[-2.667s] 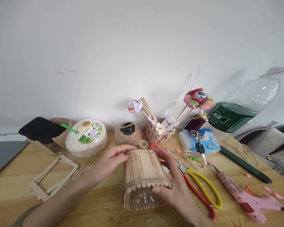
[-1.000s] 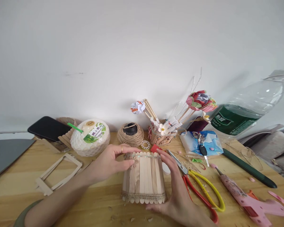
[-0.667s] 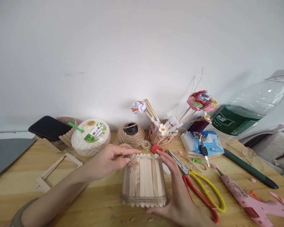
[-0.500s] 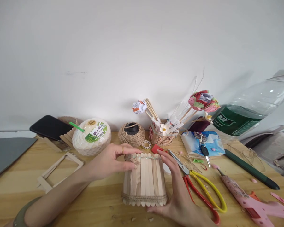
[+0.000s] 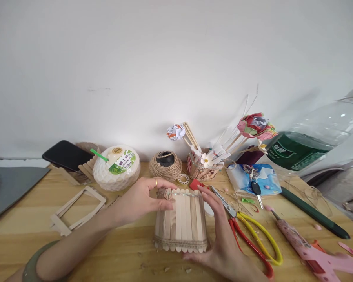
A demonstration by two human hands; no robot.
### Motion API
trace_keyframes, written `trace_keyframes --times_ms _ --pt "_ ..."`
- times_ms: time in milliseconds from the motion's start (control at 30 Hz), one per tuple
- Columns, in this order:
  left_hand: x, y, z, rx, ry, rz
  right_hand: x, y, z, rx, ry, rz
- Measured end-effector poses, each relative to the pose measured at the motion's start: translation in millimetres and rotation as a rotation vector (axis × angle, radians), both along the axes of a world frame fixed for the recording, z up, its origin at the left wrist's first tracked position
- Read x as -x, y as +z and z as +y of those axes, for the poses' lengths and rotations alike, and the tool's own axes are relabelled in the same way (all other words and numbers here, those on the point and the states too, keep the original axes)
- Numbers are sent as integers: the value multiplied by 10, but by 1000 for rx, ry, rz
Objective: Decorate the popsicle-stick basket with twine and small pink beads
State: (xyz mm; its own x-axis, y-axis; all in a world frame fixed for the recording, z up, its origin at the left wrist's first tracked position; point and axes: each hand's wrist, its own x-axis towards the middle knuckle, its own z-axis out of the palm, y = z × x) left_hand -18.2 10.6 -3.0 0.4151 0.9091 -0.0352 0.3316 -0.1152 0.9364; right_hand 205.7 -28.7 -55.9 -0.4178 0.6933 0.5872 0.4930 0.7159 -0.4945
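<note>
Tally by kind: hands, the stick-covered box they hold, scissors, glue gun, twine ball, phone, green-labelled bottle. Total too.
Left hand and right hand: 2
Stick-covered box: 1
Scissors: 1
Glue gun: 1
Twine ball: 1
Phone: 1
Green-labelled bottle: 1
Total: 8

On the desk [image 5: 129,250], we see a smartphone [image 5: 66,155] beside a white coconut [image 5: 117,172] with a green straw [image 5: 99,154]; at the right, a key [image 5: 256,189] lies on a blue packet [image 5: 272,178] near a green-labelled plastic bottle [image 5: 314,141].
</note>
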Motion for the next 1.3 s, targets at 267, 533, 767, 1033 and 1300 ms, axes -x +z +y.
trace_keyframes --times_ms 267,533,767,1033,1300 --pt "-62 5 -26 -142 18 25 -3 -18 92 -127 -34 -10" --pt "-43 -42 7 -91 29 43 8 -49 123 -83 -15 -85" --pt "8 -85 67 -42 -41 64 1 -67 126 -9 4 -153" --pt "31 -35 31 -64 -111 120 -26 -29 92 -8 25 -167" --pt "-134 29 -111 -71 28 188 45 21 20 -97 41 -91"
